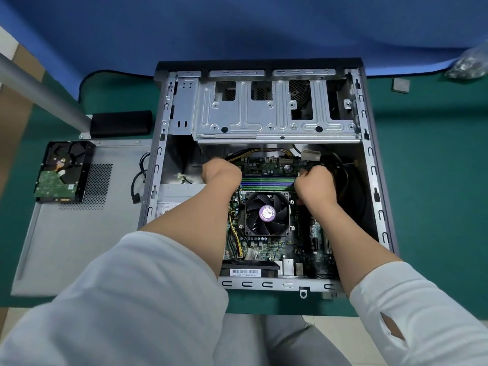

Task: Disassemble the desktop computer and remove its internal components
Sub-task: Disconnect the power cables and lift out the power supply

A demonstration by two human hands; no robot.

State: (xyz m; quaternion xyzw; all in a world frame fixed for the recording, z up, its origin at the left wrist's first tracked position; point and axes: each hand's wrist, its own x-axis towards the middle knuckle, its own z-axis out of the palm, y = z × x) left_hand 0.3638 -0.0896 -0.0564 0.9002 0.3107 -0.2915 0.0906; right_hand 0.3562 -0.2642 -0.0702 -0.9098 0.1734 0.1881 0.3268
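Single head view, wide-angle, looking steeply down from close above open computer case (pixel 264 167) on table (pixel 435 180).

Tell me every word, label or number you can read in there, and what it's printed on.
Nothing reads with certainty.
Round purple sticker on the fan: print too small to make out.
White barcode label at the case's near edge: bars and digits, too small.
White label on the power supply, partly behind the left arm: blurred.
Small white sticker on the hard drive: unreadable.
Motherboard markings: too fine to read.

Matt grey sheet-metal case (pixel 266 120)
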